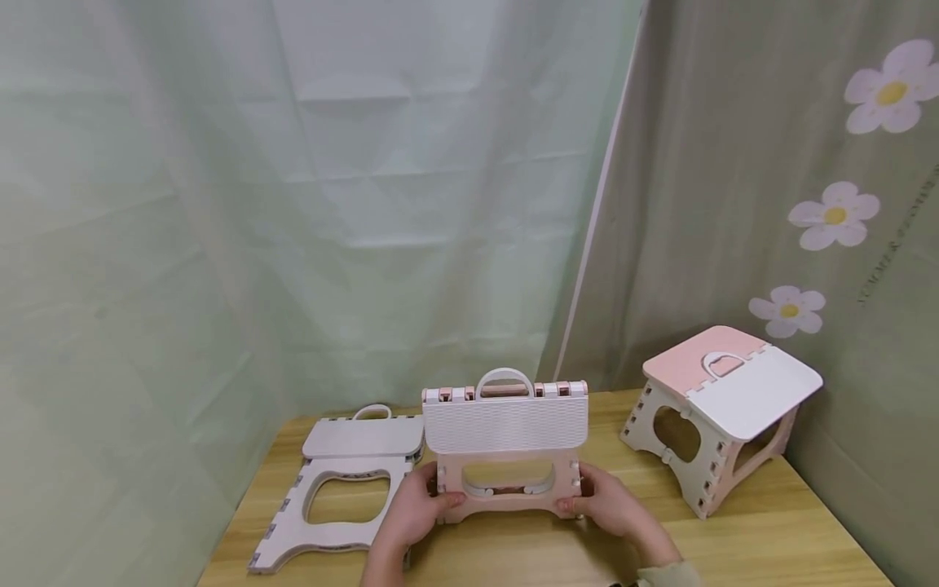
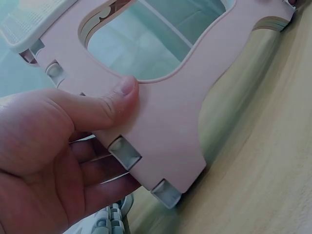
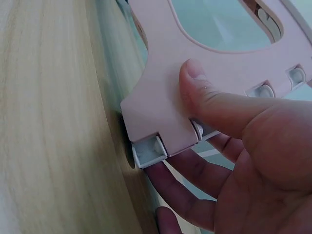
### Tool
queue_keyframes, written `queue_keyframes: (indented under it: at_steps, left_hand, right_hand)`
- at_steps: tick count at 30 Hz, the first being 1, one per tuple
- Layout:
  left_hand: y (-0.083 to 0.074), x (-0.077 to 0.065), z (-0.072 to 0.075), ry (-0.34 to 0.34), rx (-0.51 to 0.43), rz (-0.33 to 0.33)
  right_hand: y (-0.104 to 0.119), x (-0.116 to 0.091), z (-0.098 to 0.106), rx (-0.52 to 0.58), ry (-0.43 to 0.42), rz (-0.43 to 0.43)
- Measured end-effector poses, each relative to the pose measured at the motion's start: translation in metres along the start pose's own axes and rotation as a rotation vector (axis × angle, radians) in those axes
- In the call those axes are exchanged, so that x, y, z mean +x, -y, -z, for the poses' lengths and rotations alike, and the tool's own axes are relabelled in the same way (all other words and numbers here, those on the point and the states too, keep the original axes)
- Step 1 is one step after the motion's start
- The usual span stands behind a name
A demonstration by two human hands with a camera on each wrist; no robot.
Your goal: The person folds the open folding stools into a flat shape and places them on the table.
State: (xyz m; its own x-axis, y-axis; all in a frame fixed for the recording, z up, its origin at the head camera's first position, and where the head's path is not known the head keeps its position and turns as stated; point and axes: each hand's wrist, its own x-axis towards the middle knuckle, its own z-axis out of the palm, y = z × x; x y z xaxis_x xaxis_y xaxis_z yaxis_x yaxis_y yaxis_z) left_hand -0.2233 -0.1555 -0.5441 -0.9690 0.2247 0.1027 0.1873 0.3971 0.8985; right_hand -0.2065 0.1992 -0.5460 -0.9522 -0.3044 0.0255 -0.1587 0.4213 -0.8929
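Note:
A pink and white folding stool (image 1: 506, 424) stands upright, folded flat, at the middle of the table. Its white seat half hangs over the front and its handle points up. My left hand (image 1: 416, 507) grips the left edge of the pink leg panel, thumb (image 2: 119, 100) on the front face and fingers behind. At the opposite edge my right hand (image 1: 612, 501) holds the panel the same way, its thumb (image 3: 195, 85) on the pink face. In both wrist views the panel's lower corner is right at the wooden tabletop.
A folded white stool (image 1: 363, 440) lies on the wooden table (image 1: 756, 546) at the left. At the right stands an unfolded pink and white stool (image 1: 763, 391). Pale curtains (image 1: 440, 204) hang behind the table, and a flowered one covers the right side.

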Motion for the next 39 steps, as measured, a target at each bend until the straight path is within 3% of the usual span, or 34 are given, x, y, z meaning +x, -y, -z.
queue_keyframes:
  at_steps: [15,39]
  left_hand:
    - [0.0034,0.0002,-0.0035,-0.058,0.015,-0.039]
    - [0.0015,-0.0013,-0.0015,-0.005,-0.065,-0.028]
  right_hand:
    - [0.0011,0.0040,0.0009,-0.051,-0.040,-0.012]
    - [0.0009,0.0011,0.0019,-0.014,-0.001,-0.029]
